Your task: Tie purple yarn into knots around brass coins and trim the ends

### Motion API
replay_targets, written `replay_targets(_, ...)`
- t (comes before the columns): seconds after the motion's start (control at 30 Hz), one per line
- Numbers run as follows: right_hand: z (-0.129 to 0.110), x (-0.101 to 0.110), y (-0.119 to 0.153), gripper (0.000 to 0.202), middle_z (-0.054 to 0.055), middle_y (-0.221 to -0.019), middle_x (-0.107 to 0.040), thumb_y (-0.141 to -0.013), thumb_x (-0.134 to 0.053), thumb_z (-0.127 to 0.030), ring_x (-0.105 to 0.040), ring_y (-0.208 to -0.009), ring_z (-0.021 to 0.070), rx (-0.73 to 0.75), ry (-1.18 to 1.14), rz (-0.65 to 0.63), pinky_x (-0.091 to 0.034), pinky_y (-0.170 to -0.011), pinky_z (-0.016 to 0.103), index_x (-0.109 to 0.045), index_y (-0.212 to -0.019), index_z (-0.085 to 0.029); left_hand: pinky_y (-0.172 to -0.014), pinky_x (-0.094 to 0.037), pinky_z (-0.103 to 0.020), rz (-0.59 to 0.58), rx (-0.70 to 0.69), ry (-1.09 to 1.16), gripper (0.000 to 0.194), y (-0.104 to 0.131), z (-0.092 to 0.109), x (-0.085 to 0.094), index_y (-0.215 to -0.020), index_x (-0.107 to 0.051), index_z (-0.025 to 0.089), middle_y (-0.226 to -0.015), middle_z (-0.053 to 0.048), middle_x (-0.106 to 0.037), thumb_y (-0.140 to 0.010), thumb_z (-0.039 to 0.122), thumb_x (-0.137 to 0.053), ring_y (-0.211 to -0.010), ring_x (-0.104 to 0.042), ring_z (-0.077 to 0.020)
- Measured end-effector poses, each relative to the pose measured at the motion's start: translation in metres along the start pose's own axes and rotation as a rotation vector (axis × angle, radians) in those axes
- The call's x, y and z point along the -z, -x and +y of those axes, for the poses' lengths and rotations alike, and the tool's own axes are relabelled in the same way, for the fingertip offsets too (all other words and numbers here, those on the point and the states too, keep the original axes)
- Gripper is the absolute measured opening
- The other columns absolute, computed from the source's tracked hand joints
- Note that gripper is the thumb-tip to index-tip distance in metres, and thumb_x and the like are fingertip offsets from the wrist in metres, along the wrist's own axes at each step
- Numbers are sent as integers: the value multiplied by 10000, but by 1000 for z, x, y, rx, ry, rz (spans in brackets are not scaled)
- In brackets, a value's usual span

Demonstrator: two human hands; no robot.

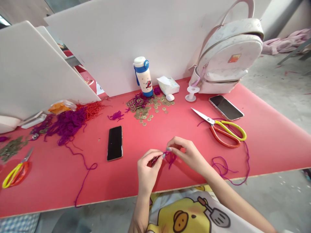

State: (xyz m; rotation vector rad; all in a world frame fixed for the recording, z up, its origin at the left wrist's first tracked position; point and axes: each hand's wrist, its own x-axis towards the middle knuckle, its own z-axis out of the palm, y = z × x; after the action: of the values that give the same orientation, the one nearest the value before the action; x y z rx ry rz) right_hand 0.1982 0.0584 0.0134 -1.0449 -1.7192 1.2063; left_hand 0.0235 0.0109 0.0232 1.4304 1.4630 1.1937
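Purple yarn (170,159) hangs in a small looped bunch between my two hands, just above the red table near its front edge. My left hand (151,166) pinches one side of it between thumb and forefinger. Something small and dark shows inside that hand's curled fingers, too hidden to name. Fingertips of my right hand (186,152) are pressed together on the yarn's other side. A black phone (115,143) lies left of my hands. To the right are large scissors (224,131) with one red and one yellow handle, and a loose purple strand (233,181).
On the red table (97,191), coins with holes (143,113) lie before a bottle (143,77). A spool (191,94), second phone (226,107) and backpack (225,58) stand or lie at right. At left are a purple yarn heap (68,124) and more scissors (17,173).
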Motion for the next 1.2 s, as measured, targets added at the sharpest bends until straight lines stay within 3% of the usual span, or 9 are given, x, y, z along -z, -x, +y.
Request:
replay_targets(0.53,5,8,-6,238,26,-749,-593,-815,-769,-461,-511,-637,151,-58,-198,-32,-437,-603,304,-808,-789,-227,-679,-516,-210,-58,-42,-33,134,-4,-1,2,-795,-739,183,-805,-43,-710,-892,214,-652,-748,-669,-160)
replay_targets(0.93,3,8,-9,213,13,-737,-584,-789,-801,-417,-498,-644,145,-94,-175,-79,-417,-614,291,-778,-742,-210,-641,-495,-196,-117,-50,-37,142,-9,-1,1,-772,-736,180,-775,-36,-695,-888,224,-667,-684,-635,-136)
replay_targets(1.2,3,14,-9,321,6,-781,-578,-737,-835,-480,-564,-683,138,-135,-397,-276,-468,-665,281,-714,-705,-185,-626,-530,-231,-273,83,201,162,-16,-4,1,-695,-766,182,-734,-68,-725,-818,288,-754,-674,-673,-173)
